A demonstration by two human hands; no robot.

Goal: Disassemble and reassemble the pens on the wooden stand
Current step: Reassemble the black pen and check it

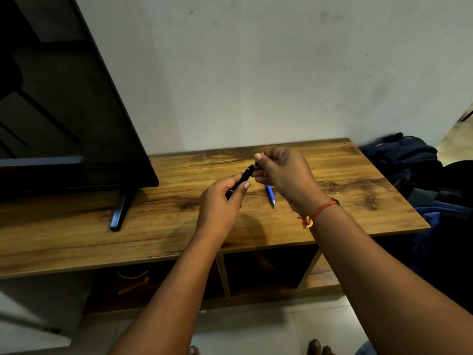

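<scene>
Possibly orange item (134, 285) in cubby (163, 299), left hand (220, 203) gripping pen (246, 174)

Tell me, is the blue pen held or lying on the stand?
Lying. The blue pen rests flat on the wooden stand; left hand and right hand hold the black pen.

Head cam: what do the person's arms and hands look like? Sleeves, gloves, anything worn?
Bare forearms, no sleeves or gloves in view. The left hand wears nothing. The right hand has a red thread bracelet at the wrist with a yellow-and-red knot; a small dark piece shows beside it.
</scene>
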